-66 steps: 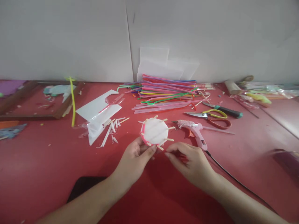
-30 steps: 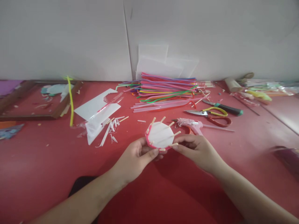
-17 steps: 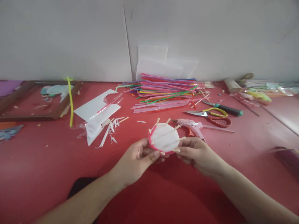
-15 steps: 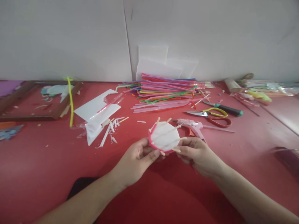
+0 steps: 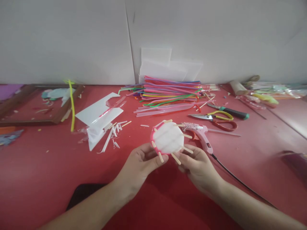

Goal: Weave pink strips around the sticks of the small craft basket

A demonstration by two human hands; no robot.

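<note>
A white foam disc [image 5: 168, 140] rimmed with a pink strip and ringed with short wooden sticks is held just above the red table [image 5: 48, 179]. My left hand [image 5: 141, 166] pinches its lower left edge. My right hand [image 5: 195, 167] grips its lower right edge, fingers closed by a stick that points down. The disc's flat face is tilted toward me.
A pink glue gun [image 5: 200, 135] with a black cord lies right of the disc. Behind it are scissors [image 5: 216, 119], a green-handled cutter [image 5: 230, 111] and a pile of coloured straws [image 5: 170, 94]. White foam scraps [image 5: 100, 118] lie to the left, a wooden frame [image 5: 31, 105] at far left.
Both hands have turned the disc and drawn it slightly left and nearer; my right hand has shifted from its right side to beneath its lower right edge.
</note>
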